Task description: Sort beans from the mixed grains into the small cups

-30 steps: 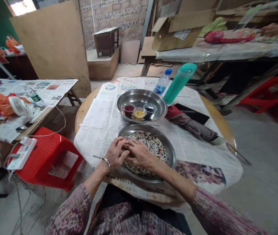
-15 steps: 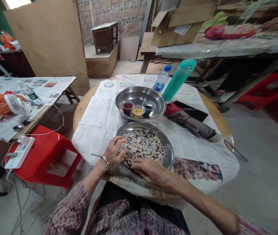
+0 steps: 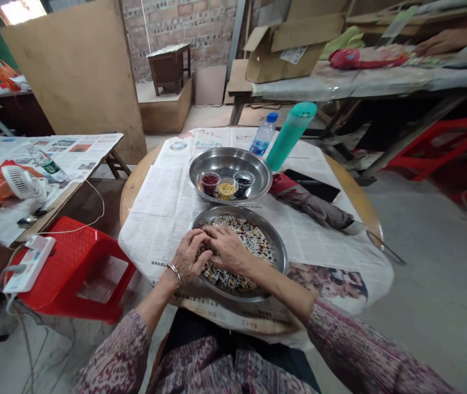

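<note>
Both hands are in close here, working at the near basin (image 3: 281, 241)! Take that basin as the clock, twelve pointing away from the person. The left hand (image 3: 189, 254), silver bracelet (image 3: 174, 274) on the wrist, leans over the rim at nine o'clock, fingers gently bent, thumb standing apart from them. The right hand (image 3: 230, 249) reaches across from four o'clock, its fingers curved down towards the left fingertips between nine and ten. Is anything gripped in there? Can't tell: the hands hide whatever lies between them.

Mixed grains (image 3: 258, 239), white, yellow and dark red, spread over the basin floor around the hands. At twelve sits a far basin (image 3: 239, 158) with three clear cups: red beans (image 3: 209, 180) at its eight o'clock, yellow grains (image 3: 226, 189) at six, black ones (image 3: 243, 181) at four. Around one stand a blue-capped bottle (image 3: 263, 137) and a tall green bottle (image 3: 289, 138), tilted in this view. A rolled grey-and-red bundle (image 3: 317, 207) lies at two, all on the newspaper-covered bench (image 3: 132, 189).
</note>
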A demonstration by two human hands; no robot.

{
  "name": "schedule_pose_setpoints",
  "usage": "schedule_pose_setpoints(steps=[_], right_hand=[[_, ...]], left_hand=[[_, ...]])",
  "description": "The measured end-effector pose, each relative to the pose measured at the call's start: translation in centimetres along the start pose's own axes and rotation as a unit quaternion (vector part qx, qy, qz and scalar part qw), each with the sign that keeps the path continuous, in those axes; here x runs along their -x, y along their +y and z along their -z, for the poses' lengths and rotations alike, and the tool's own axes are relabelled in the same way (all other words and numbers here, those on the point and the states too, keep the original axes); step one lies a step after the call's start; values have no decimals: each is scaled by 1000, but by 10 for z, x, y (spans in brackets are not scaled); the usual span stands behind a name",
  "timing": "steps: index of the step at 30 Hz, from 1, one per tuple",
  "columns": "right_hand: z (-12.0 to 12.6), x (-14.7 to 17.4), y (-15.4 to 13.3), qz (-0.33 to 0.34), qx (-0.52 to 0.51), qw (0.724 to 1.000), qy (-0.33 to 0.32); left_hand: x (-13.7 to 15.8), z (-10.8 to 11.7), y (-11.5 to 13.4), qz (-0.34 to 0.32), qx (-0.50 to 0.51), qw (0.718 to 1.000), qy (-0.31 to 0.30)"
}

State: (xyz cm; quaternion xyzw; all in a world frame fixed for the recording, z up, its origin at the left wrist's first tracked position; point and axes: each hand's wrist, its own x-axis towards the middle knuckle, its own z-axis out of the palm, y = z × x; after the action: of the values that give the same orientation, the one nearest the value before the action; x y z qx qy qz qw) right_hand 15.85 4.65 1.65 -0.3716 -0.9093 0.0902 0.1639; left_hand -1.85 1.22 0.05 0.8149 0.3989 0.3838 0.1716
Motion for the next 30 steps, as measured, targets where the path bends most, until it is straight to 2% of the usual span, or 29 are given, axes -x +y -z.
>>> schedule_pose_setpoints(steps=[2, 4, 9, 12, 14, 17, 20, 22, 26, 28, 30], right_hand=[[-2, 4, -1, 49, -26, 998, -13], [1, 13, 8, 47, -23, 999, -9], [14, 44, 44, -109, 58, 989, 75], [13, 57, 43, -154, 86, 982, 71], [10, 61, 29, -132, 64, 988, 47], [10, 61, 2, -53, -8, 998, 15], [24, 62, -12, -30, -42, 999, -5], [38, 67, -11, -47, -44, 997, -52], [54, 81, 0, -56, -49, 978, -194], [51, 81, 2, -42, -58, 974, -213], [43, 73, 4, -30, -58, 979, -193]], left_hand=[[0, 0, -1, 3, -2, 1000, 1], [1, 0, -2, 1, -10, 1000, -1], [2, -2, -5, -5, -27, 1000, -4], [2, -3, -4, -10, -28, 1000, 1], [1, -2, -3, -8, -29, 1000, -1], [0, -1, -1, -6, -34, 999, -5], [-1, 0, 1, -6, -36, 999, -5], [-1, 1, 2, -6, -36, 999, -7], [-1, 1, 2, 0, -34, 999, -13], [-1, 1, 2, 2, -35, 999, -13], [-1, 0, 1, 1, -37, 999, -13]])
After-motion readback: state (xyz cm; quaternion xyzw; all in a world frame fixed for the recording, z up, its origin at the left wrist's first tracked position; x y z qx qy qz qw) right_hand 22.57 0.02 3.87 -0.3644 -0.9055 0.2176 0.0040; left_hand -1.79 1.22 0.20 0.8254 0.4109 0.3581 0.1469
